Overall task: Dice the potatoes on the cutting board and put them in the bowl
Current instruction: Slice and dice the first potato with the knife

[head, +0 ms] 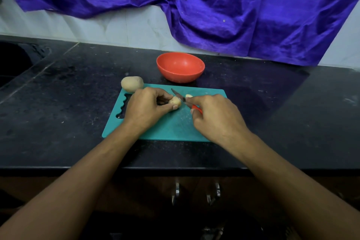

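Note:
On a teal cutting board [167, 128], my left hand [145, 108] pinches a small potato piece [174, 101] between thumb and fingers. My right hand [214, 116] grips a red-handled knife [185, 100], its dark blade pointing up-left right beside that piece. A second pale potato piece [188, 95] lies just behind the blade, partly hidden by my right fingers. One whole potato [132, 83] rests at the board's far left corner. Beyond the board stands a red bowl [180, 67], with nothing visible inside.
The board lies on a black stone counter [68, 103] whose front edge runs below my forearms. A dark sink [13, 60] sits at the far left. Purple cloth [233, 9] hangs over the white wall behind. Cabinet handles [177, 191] show under the counter.

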`<act>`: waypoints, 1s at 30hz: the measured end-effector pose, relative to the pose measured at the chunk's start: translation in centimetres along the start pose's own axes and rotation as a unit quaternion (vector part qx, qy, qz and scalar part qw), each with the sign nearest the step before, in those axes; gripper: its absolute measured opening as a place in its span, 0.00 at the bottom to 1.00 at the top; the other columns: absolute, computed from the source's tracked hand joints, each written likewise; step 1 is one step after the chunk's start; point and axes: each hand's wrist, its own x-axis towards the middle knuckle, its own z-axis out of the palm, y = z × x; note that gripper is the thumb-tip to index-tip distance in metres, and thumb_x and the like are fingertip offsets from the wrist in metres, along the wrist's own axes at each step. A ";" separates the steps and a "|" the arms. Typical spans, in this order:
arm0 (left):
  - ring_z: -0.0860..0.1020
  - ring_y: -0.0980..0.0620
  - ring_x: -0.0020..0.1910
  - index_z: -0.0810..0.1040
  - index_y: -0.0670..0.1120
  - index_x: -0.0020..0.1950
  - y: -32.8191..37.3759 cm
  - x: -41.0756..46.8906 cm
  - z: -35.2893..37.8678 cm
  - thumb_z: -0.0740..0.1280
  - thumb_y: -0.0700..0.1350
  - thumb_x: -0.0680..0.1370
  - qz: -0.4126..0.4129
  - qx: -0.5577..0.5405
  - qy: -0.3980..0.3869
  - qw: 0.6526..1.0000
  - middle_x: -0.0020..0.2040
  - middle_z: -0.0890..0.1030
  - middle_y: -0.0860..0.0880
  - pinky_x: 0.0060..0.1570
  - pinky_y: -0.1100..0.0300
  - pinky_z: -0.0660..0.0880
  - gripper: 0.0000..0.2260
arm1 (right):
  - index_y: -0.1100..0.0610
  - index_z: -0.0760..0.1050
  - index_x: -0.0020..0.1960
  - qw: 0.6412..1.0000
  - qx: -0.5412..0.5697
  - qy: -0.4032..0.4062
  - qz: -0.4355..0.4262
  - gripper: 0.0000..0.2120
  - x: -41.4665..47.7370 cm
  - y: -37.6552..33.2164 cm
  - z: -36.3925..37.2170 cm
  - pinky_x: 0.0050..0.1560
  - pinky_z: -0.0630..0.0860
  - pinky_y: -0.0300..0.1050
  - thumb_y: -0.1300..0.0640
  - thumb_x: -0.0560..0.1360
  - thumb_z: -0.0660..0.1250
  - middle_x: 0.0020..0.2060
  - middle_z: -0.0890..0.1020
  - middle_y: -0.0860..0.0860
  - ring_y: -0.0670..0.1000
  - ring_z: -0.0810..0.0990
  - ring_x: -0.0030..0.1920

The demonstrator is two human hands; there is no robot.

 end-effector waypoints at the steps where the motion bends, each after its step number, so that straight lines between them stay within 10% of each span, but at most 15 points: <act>1: 0.83 0.65 0.42 0.87 0.53 0.49 0.0 0.0 0.0 0.79 0.57 0.71 0.001 0.002 0.001 1.000 0.42 0.86 0.60 0.47 0.53 0.83 0.11 | 0.41 0.76 0.71 1.000 -0.005 0.001 -0.002 0.20 0.0 0.0 0.0 0.44 0.75 0.48 0.53 0.81 0.62 0.48 0.84 0.50 0.55 0.81 0.48; 16: 0.83 0.65 0.43 0.88 0.54 0.51 -0.3 0.1 0.1 0.72 0.66 0.67 0.005 0.020 0.004 1.000 0.44 0.87 0.60 0.47 0.54 0.82 0.20 | 0.45 0.74 0.72 0.998 -0.061 0.005 -0.021 0.20 1.4 -1.7 1.3 0.44 0.70 0.49 0.54 0.81 0.62 0.55 0.83 0.52 0.58 0.81 0.55; 30: 0.83 0.65 0.43 0.88 0.53 0.51 0.1 0.0 0.0 0.80 0.55 0.71 -0.011 0.002 -0.007 1.000 0.44 0.87 0.60 0.49 0.54 0.83 0.11 | 0.40 0.74 0.72 0.999 -0.010 -0.035 0.006 0.21 0.0 1.2 2.4 0.47 0.77 0.50 0.52 0.81 0.62 0.51 0.83 0.50 0.55 0.81 0.49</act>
